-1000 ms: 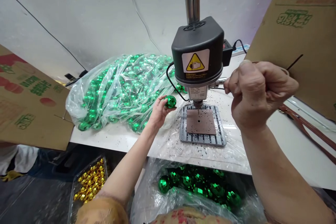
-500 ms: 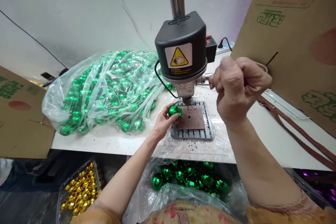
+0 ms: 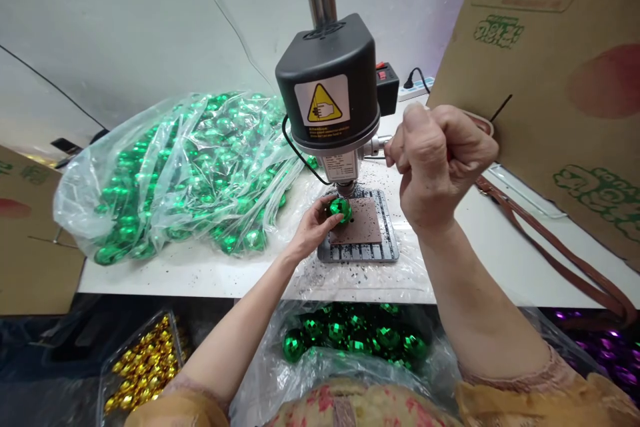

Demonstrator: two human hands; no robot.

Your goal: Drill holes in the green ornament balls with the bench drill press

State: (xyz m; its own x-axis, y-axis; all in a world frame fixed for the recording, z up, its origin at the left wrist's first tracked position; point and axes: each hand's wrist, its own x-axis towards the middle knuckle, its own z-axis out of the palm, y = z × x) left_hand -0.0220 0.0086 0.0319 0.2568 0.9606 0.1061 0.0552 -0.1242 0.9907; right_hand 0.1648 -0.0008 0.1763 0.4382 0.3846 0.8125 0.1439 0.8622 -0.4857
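Note:
A small bench drill [image 3: 331, 97] with a black motor cover stands on the white table [image 3: 505, 247]. My left hand [image 3: 313, 229] pinches a shiny green faceted ball [image 3: 340, 209] and holds it on the brown pad of the drill's base plate [image 3: 361, 240], right under the chuck. My right hand [image 3: 437, 161] is a closed fist around the drill's feed lever [image 3: 379, 143] at the machine's right side. Dark shavings speckle the table around the base.
A clear plastic bag of green balls [image 3: 185, 167] lies left of the drill. Another bag of green balls [image 3: 350, 340] hangs below the table edge. A tray of gold balls [image 3: 145, 363] is lower left. Cardboard sheets [image 3: 555, 73] stand right and left. A brown strap [image 3: 550, 253] crosses the table.
My left hand carried the green ball from beside the drill down onto the base plate under the chuck. My right hand stayed gripped on the lever.

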